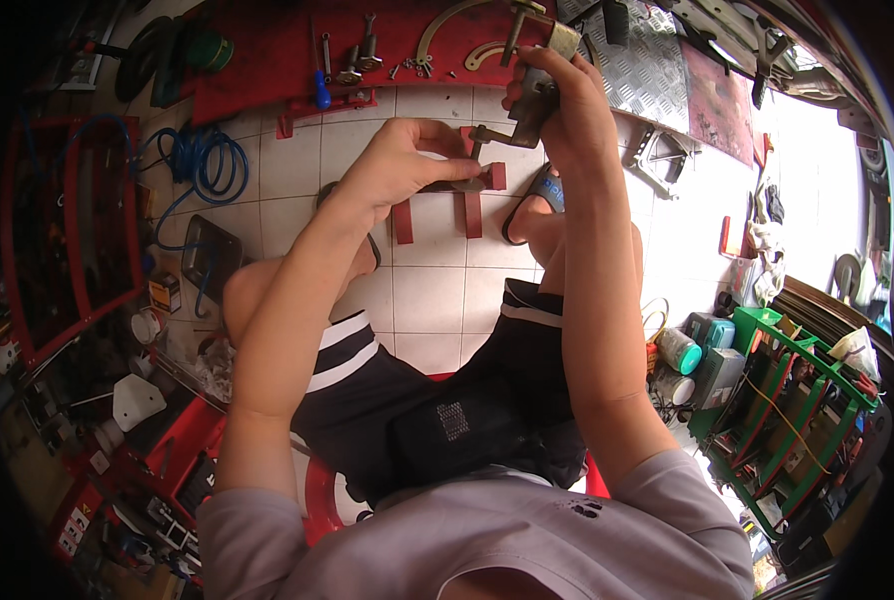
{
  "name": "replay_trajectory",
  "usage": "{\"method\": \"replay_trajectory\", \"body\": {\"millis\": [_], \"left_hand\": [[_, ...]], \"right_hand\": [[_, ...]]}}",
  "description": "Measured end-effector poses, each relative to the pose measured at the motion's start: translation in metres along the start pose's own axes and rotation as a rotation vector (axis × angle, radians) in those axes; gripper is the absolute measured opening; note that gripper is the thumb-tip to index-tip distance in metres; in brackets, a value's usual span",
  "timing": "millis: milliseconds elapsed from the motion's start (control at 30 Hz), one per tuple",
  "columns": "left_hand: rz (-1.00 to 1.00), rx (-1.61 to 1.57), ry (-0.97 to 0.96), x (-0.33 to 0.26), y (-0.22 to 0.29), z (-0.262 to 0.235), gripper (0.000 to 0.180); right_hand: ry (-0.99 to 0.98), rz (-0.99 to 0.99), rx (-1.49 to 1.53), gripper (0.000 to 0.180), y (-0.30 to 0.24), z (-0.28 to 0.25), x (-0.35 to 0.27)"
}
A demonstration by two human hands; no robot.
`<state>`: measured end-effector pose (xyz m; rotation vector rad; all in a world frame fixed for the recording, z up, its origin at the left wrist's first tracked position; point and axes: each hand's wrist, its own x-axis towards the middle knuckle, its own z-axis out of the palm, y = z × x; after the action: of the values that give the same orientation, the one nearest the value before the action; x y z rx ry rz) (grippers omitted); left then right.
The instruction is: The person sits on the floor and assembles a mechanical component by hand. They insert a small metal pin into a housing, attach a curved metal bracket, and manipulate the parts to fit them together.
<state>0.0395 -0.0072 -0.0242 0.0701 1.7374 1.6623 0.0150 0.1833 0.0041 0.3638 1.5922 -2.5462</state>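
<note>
My right hand (577,105) is closed around a dull, worn metal bracket (537,110), raised over the floor in front of me. Pale metal shows at its upper end, beside an upper pin (513,40). A lower metal pin (478,143) sticks out toward my left. My left hand (407,160) comes to it from the left, fingers curled and thumb stretched along below, the tips closing at this pin. Exactly how the fingertips meet the pin is partly hidden. Under the hands stands a low red metal frame (404,222) on the tiles, between my feet.
Ahead, a red work surface (267,75) carries wrenches (369,45), a blue-handled screwdriver (322,92), small bolts and curved metal pieces (447,30). A coiled blue hose (202,165) lies left, near a red cabinet (77,230). Right are a green rack (767,400) and containers.
</note>
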Motion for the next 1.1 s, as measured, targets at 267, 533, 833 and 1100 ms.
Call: {"method": "replay_trajectory", "body": {"millis": [267,533,833,1100], "left_hand": [[-0.133,0.021,0.013,-0.003,0.009,0.006,0.026],[-0.081,-0.081,0.036,0.002,-0.002,0.005,0.027],[0.062,0.116,0.107,-0.001,0.0,0.009,0.023],[0.009,0.185,0.039,-0.001,0.005,0.01,0.028]], "right_hand": [[-0.001,-0.004,-0.044,0.014,0.002,-0.001,0.001],[0.005,-0.009,-0.065,0.016,0.001,0.002,-0.001],[-0.012,-0.017,-0.042,0.013,0.001,0.002,0.0],[-0.034,-0.032,0.006,0.02,0.002,0.0,0.001]]}}
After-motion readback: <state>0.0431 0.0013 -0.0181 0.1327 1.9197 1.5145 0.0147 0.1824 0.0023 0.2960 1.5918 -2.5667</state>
